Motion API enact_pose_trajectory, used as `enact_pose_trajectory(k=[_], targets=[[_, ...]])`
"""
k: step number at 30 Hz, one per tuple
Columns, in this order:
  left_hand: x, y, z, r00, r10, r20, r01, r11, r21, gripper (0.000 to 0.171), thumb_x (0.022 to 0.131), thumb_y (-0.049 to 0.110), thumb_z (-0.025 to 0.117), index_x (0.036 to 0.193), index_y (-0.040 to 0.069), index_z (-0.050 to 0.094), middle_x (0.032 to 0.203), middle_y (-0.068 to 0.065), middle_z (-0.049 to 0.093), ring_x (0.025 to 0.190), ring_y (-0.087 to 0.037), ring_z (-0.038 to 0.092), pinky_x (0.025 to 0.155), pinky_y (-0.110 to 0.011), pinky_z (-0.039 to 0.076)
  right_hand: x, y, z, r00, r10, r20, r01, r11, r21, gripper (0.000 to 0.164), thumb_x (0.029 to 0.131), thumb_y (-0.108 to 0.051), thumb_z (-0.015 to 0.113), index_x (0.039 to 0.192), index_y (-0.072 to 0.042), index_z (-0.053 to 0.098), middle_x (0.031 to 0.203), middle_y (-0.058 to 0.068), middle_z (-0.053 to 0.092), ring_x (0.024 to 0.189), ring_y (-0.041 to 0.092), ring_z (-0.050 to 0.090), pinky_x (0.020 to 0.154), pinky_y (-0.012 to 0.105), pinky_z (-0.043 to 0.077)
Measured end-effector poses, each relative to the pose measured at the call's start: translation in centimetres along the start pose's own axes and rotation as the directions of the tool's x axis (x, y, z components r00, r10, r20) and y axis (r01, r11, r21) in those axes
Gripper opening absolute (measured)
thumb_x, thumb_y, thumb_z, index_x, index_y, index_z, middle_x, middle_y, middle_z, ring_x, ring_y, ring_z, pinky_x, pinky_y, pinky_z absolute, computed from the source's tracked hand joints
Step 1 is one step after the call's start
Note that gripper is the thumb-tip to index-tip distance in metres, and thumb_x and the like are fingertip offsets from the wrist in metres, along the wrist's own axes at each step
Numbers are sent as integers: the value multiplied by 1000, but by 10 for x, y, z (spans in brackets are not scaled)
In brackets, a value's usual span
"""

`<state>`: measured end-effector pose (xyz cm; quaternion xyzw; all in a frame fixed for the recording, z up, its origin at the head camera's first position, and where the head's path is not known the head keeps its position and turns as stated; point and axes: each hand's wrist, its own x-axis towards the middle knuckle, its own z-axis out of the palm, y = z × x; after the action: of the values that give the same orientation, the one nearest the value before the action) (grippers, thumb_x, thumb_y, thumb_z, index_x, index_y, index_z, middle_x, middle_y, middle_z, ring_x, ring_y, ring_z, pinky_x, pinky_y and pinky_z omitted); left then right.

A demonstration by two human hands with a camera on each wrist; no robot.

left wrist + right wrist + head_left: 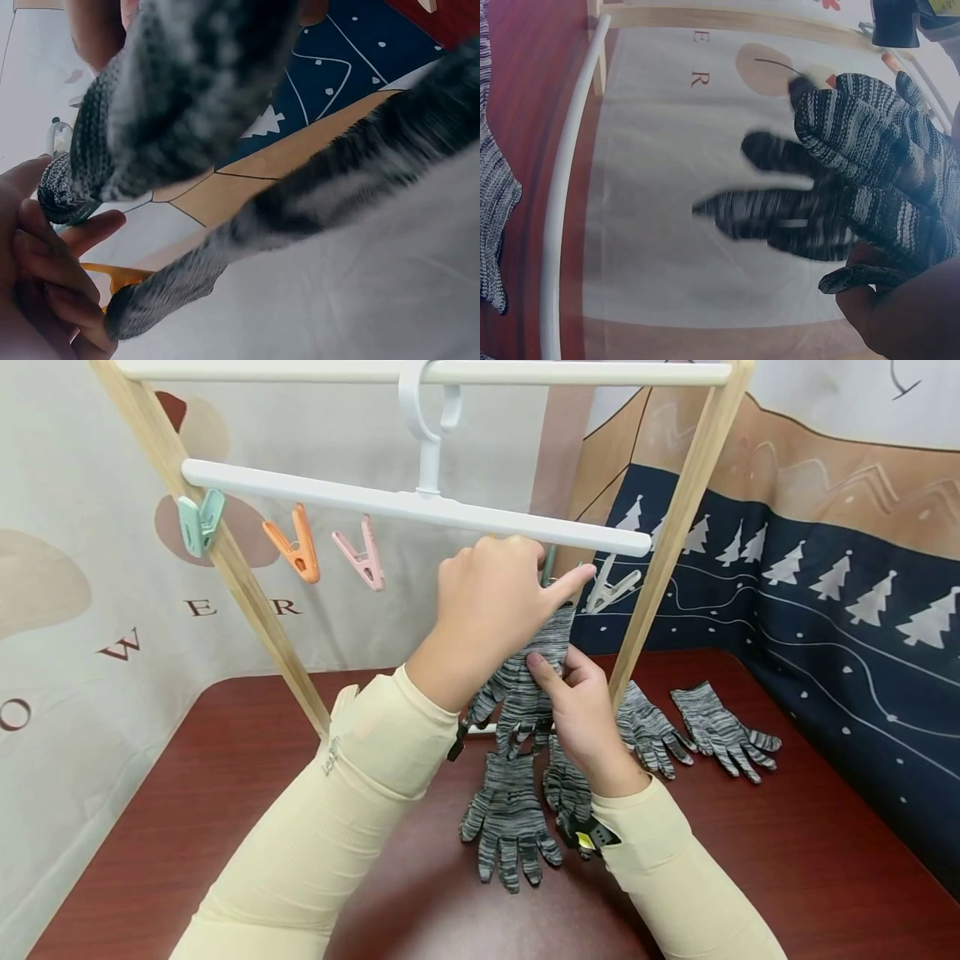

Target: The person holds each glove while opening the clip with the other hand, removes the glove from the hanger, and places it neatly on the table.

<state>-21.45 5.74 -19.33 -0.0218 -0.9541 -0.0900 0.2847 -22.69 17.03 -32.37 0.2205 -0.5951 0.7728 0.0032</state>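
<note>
In the head view my left hand (491,602) is raised just under the hanger bar, fingers curled and thumb stretched right. It pinches a dark green clothespin (550,564) at the cuff of a grey-black striped knit glove (551,639); the clothespin's jaws are mostly hidden. Lower down, my right hand (583,706) grips this glove, thumb on its front, its fingers hanging down. Beside it, a second striped glove (300,199) hangs from a yellow clothespin (120,276), close to my left fingers in the left wrist view.
The white hanger (330,492) hangs from a wood-and-white rack (682,518). Mint (200,522), orange (300,547), pink (363,553) and white clothespins (611,589) dangle from it. Several striped gloves lie on the red-brown table (247,793), one in front (510,818), others right (723,731).
</note>
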Motion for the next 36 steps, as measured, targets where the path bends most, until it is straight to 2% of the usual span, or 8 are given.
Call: enact_pose_trajectory(k=[8,15,19,22,27,31,36], targets=[[3,2,0,1000,30,-4,-30,999,34,58,95,69,47,66,18,50,61,0,50,58,-20,52,48,-36,39,2,1,-1,1000,-13,-14,13,999,-36,23,101,-12,59,79,-16,52,65,-7,42,68,10,40,65,25,33],[2,3,-1,1000,26,11,-26,1000,13,59,96,66,47,62,18,47,61,0,48,58,-20,52,49,-37,39,0,-1,-1,999,5,-35,-6,1000,-27,8,101,-12,60,94,-14,62,70,-7,48,73,9,45,68,25,36],[2,3,-2,999,36,-5,-36,999,12,58,97,62,48,59,18,44,58,1,42,55,-21,52,48,-35,36,0,-1,-1,999,11,-41,-12,1000,-16,9,100,-13,60,91,-13,60,70,-7,47,74,10,44,69,25,36],[3,4,-2,999,49,-11,-49,999,11,57,98,59,48,59,18,43,57,2,39,53,-21,51,47,-34,34,-1,-1,-1,999,23,-32,-22,1000,10,4,101,-12,59,100,-12,63,78,-6,53,80,9,49,73,25,41],[3,3,-1,998,56,-12,-56,998,15,56,98,58,48,59,18,45,57,2,39,54,-21,52,47,-34,34,-3,0,0,999,39,-19,-38,999,39,17,101,-10,56,117,-7,61,97,-8,60,97,7,52,86,24,44],[3,3,-1,999,49,-12,-49,999,21,56,98,59,48,60,18,45,57,2,40,54,-21,53,47,-34,35,-3,0,0,999,48,-18,-47,998,44,19,101,-9,55,119,-6,61,100,-8,64,95,7,57,83,23,48],[3,4,-1,999,32,13,-33,999,19,55,96,63,48,66,18,47,60,1,47,56,-20,53,48,-34,38,-2,0,1,998,63,-2,-63,997,38,12,101,-9,55,109,-11,63,94,-7,61,89,7,56,78,24,47]])
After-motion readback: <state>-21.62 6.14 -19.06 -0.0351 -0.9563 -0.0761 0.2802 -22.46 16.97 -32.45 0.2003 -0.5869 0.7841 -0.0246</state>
